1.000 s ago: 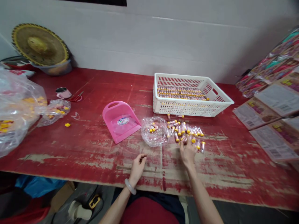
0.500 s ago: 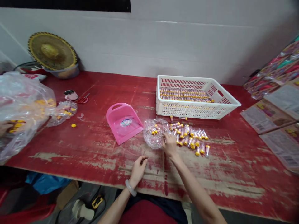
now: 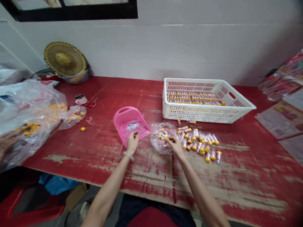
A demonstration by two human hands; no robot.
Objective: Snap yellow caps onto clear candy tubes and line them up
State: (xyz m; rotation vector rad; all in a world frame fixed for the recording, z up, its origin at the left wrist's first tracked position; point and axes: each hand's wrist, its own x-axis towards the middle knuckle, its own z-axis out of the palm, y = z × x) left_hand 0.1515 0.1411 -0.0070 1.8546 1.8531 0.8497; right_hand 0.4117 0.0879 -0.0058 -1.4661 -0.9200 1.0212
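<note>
My right hand [image 3: 174, 145] is over a clear plastic bag [image 3: 156, 146] with a few yellow-capped pieces inside. Between its thumb and fingertips is a small yellow-capped tube [image 3: 166, 138]. My left hand [image 3: 132, 142] hovers at the front lip of a pink dustpan [image 3: 123, 121], fingers curled together; whatever they may hold is too small to make out. Several clear tubes with yellow caps [image 3: 201, 146] lie loose to the right of the bag. Behind them a white plastic crate [image 3: 208, 113] holds rows of similar tubes [image 3: 194, 97].
A large clear bag [image 3: 47, 91] of yellow pieces lies at the left, with another person's hand [image 3: 8, 142] at it. Nearby are a small bag [image 3: 74, 116], a pink cup [image 3: 80, 100], red scissors [image 3: 91, 103] and a yellow cap [image 3: 83, 128]. Printed boxes [image 3: 279, 121] stand at the right.
My left hand has moved forward and left, from the table's front to the dustpan. My right hand stays by the bag, a yellow cap now showing at its fingertips. The view has shifted slightly.
</note>
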